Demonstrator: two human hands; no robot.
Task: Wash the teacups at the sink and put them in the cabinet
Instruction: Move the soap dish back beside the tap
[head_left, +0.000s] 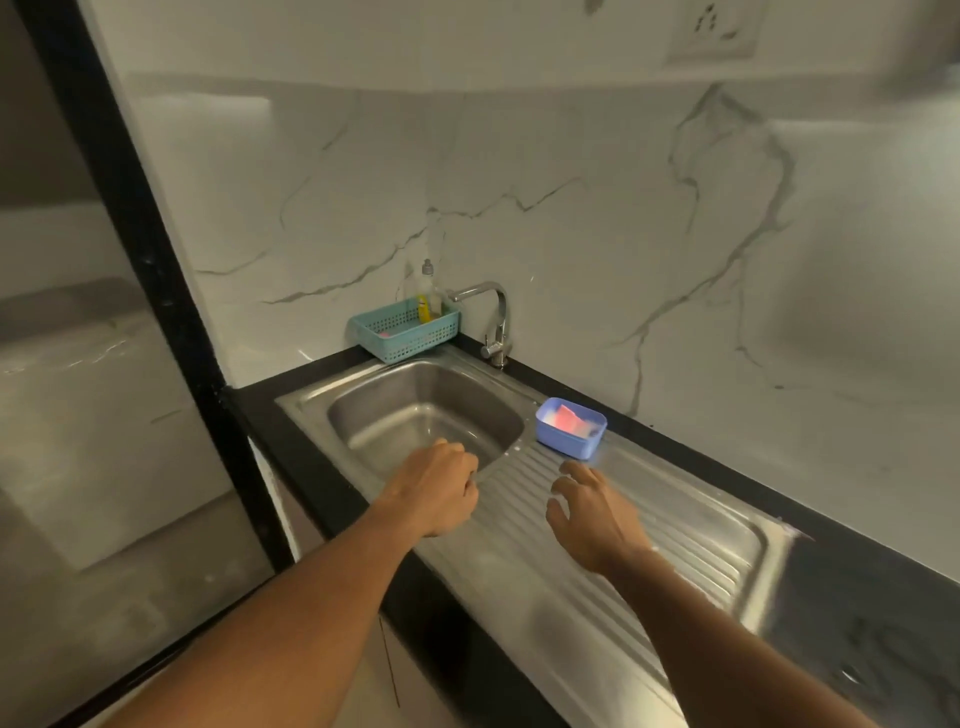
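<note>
Marble-veined wall (571, 234) backs a black surface (270, 415) with one steel sink (415, 410) set into it, the basin at the left and a ribbed drainboard (675, 530) at the right. Left hand (434, 491) hangs over the basin's near rim, fingers curled under; I cannot tell whether it holds anything. Right hand (589, 512) hovers over the drainboard, fingers spread and holding nothing. Just beyond it, one blue tub (566, 441) sits on the drainboard beside the basin, with a pink pad (566, 418) inside. Farther off, one tap (496, 317) stands behind the basin. Left of the tap, one teal basket (410, 340) holds one bottle (428, 296). One socket (714, 31) is high on the wall, and a black frame (156, 249) runs down the left.
</note>
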